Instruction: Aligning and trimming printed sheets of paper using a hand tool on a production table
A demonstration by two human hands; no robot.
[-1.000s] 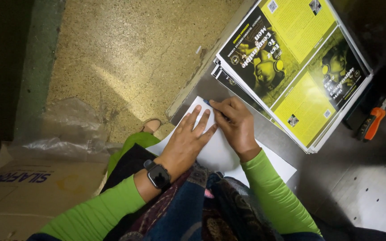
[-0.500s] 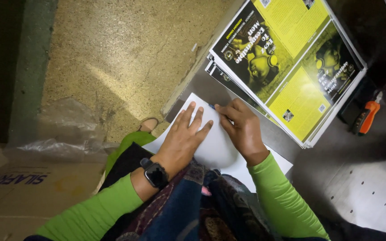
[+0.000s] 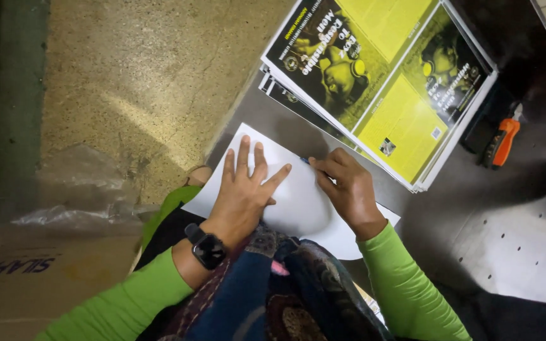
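Big stack of yellow-and-black printed covers [image 3: 380, 82] fills the far side of the grey table [image 3: 437, 215], and just beside it lies the white sheet [image 3: 304, 202], right at the near edge. Left hand [image 3: 244, 192] is pressed flat on the sheet, fingers spread wide, a black wristwatch [image 3: 206, 246] on that wrist. Right hand [image 3: 349, 189] is curled, fingertips pinching the sheet's far edge. An orange-handled tool [image 3: 500, 142] lies off to the right.
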